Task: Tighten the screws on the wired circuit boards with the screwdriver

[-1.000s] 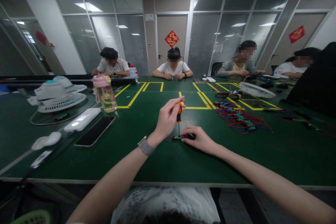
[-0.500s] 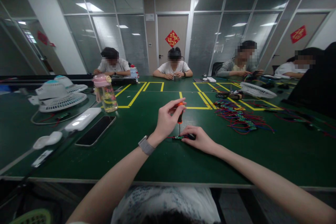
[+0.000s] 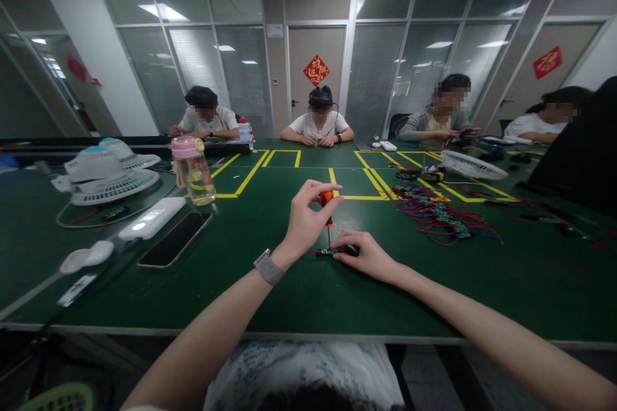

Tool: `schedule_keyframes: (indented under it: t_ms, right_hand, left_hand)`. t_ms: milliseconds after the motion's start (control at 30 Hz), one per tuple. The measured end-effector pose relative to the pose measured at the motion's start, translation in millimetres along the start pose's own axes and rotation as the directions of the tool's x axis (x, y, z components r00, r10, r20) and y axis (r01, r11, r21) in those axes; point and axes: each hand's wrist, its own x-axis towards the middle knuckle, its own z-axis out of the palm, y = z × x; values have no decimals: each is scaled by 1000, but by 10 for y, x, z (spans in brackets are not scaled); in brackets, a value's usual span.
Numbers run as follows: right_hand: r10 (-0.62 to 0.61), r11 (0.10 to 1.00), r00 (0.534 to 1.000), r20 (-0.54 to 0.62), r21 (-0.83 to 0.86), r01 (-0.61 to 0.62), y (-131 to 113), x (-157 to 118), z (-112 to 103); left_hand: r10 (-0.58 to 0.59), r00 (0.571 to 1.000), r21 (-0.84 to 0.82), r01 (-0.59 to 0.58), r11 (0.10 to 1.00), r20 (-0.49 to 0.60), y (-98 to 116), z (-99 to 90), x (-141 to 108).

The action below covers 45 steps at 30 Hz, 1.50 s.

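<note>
My left hand (image 3: 308, 215) is curled around an orange-and-black screwdriver (image 3: 328, 218), its index finger and thumb reaching past the handle. The thin shaft points almost straight down, and its tip meets a small green circuit board (image 3: 326, 252) lying on the table. My right hand (image 3: 365, 252) rests on the tabletop and pinches the right end of that board. Beneath its fingers shows a black piece (image 3: 353, 249) whose kind I cannot make out. Red wire leaves the board's left end.
Wired circuit boards (image 3: 436, 212) lie in a pile to the right. On the left are a phone (image 3: 177, 241), a white power strip (image 3: 153, 218), a pink-lidded bottle (image 3: 195, 173) and white fans (image 3: 113, 186). Several people sit along the far side of the green table (image 3: 270, 295).
My left fingers have shifted on the screwdriver handle: index finger and thumb now stretch further right, and the handle's top sits lower and slightly left between them. My right hand stays on the board.
</note>
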Motion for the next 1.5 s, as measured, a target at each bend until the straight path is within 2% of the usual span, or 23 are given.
schedule_keyframes:
  t_ms: [100, 267, 333, 433, 500, 567, 633, 700, 833, 933, 1033, 1100, 1167, 1300, 1367, 1500]
  right_hand:
    - [1, 1000, 1000, -1, -6, -1, -6, 0, -2]
    - [-5, 1000, 1000, 3, -6, 5, 6, -2, -1]
    - [-7, 1000, 1000, 0, -4, 7, 13, -3, 3]
    - [-6, 1000, 1000, -4, -10, 6, 18, -3, 7]
    - [-5, 1000, 1000, -6, -13, 5, 14, -1, 7]
    - [-5, 1000, 1000, -3, -14, 5, 8, 1, 5]
    - [-6, 1000, 1000, 1, -11, 6, 2, 1, 1]
    - [-7, 1000, 1000, 0, -8, 7, 1, 1, -1]
    - [-8, 1000, 1000, 0, -16, 8, 9, -2, 0]
    - [-8, 1000, 1000, 0, -19, 8, 16, -3, 3]
    - [-7, 1000, 1000, 2, -14, 7, 20, -2, 4]
    - [-9, 1000, 1000, 4, -12, 9, 23, -2, 4]
    - [-14, 1000, 1000, 7, -14, 14, 26, -3, 4]
    - [-19, 1000, 1000, 6, -15, 19, 26, -6, 4]
    - [-18, 1000, 1000, 5, -17, 18, 24, -6, 4]
    - [-15, 1000, 1000, 4, -16, 15, 24, -2, 6]
  left_hand:
    - [23, 1000, 32, -23, 999, 0, -10, -5, 10]
    - [-87, 991, -214, 108, 971, 105, -35, 25, -5]
    - [-73, 994, -169, 86, 982, 81, -28, 23, -7]
    - [22, 999, -18, -21, 1000, 25, 0, 2, 2]
    - [56, 998, 27, -56, 998, 22, 14, -8, 9]
    - [42, 997, -34, -40, 999, 60, 15, -5, 10]
    - [-8, 992, -161, 28, 986, 125, 2, 6, 4]
    - [-48, 988, -217, 80, 973, 148, -10, 14, -4]
    - [20, 998, -41, -18, 999, 51, 3, -13, 1]
    - [58, 997, 45, -60, 997, 51, 24, -32, 13]
    - [41, 991, -78, -31, 996, 126, 15, -6, 5]
    - [-15, 986, -208, 51, 977, 167, 2, 22, -8]
    - [-42, 988, -203, 72, 977, 149, -3, 36, -17]
    - [49, 998, 8, -50, 999, 43, 20, 11, -8]
    - [73, 997, 56, -74, 996, 29, 23, -4, -2]
    - [27, 995, -115, -17, 993, 91, -13, 10, -10]
